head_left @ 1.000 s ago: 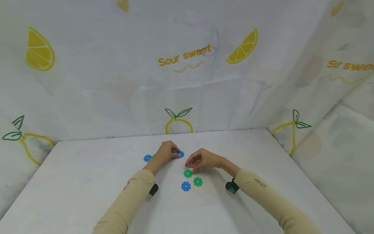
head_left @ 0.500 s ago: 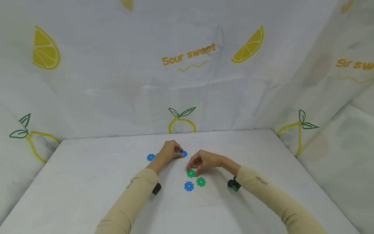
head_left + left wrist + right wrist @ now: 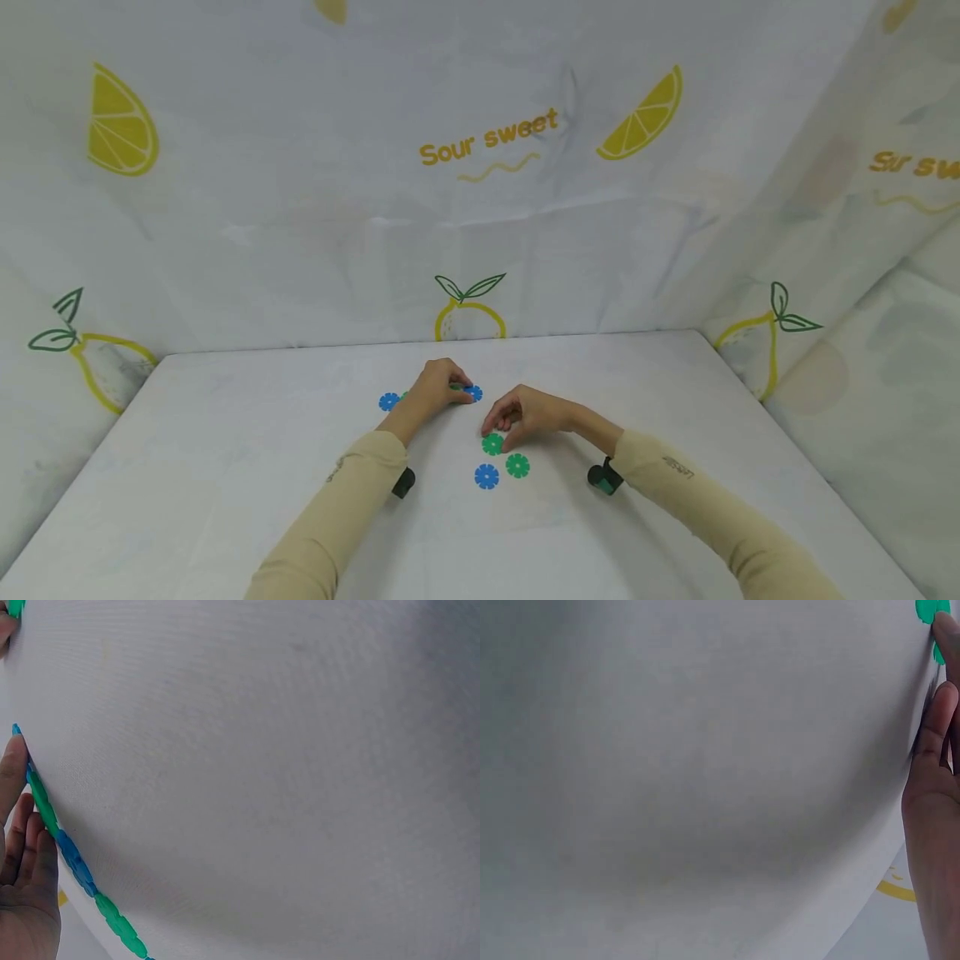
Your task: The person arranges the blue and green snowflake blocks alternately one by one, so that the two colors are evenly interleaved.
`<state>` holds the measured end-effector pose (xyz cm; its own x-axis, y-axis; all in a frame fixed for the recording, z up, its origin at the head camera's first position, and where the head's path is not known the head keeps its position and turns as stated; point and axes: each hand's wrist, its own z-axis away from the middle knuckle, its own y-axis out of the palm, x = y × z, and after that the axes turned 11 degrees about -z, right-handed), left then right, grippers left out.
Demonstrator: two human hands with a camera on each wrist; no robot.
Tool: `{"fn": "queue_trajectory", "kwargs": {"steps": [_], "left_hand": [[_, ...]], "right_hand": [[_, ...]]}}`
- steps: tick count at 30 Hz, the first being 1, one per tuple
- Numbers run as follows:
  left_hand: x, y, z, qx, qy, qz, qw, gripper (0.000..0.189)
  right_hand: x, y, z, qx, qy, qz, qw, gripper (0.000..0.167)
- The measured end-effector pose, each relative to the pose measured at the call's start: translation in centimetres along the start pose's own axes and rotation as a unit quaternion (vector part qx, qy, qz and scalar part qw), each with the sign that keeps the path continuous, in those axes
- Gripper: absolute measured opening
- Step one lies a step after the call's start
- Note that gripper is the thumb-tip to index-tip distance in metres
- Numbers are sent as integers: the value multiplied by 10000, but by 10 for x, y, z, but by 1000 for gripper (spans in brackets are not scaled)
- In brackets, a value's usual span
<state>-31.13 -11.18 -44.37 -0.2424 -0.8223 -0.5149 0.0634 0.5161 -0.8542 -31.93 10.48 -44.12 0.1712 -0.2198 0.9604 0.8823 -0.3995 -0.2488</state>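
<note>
A row of thin notched plastic discs, green and blue in turn, lies toward the back of the table; its far-left blue disc (image 3: pixel 388 402) shows past the wrist. My left hand (image 3: pixel 438 385) holds the blue disc (image 3: pixel 476 392) at the row's right end between thumb and fingers. The left wrist view shows the row edge-on, including a blue disc (image 3: pixel 75 862) and a green disc (image 3: pixel 120 924). Nearer me, my right hand (image 3: pixel 532 412) pinches a flat green disc (image 3: pixel 492 444) at its edges. In the right wrist view, only part of this green disc (image 3: pixel 930 609) shows.
Another green disc (image 3: pixel 517 466) and a blue disc (image 3: pixel 487 477) lie loose in front of the right hand. The white table (image 3: pixel 225 475) meets a lemon-printed cloth (image 3: pixel 337 250) at the back and sides. Each wrist wears a small black camera.
My right fingers have come down onto the green disc's edges. The left hand keeps its hold at the row's end. The whole head view has shifted slightly.
</note>
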Motion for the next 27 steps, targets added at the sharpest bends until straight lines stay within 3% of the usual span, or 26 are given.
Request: {"fn": "queue_trajectory", "kwargs": {"steps": [6, 19, 27], "left_hand": [[1, 0, 0, -57, -12, -26, 10000, 20], [-1, -1, 1, 27, -66, -25, 10000, 20], [-2, 0, 1, 0, -85, 31, 10000, 19]], "right_hand": [[-4, 2, 2, -185, -134, -21, 9997, 30], [4, 3, -4, 26, -114, 24, 9999, 35], [6, 2, -2, -189, 84, 30, 9998, 33]]}}
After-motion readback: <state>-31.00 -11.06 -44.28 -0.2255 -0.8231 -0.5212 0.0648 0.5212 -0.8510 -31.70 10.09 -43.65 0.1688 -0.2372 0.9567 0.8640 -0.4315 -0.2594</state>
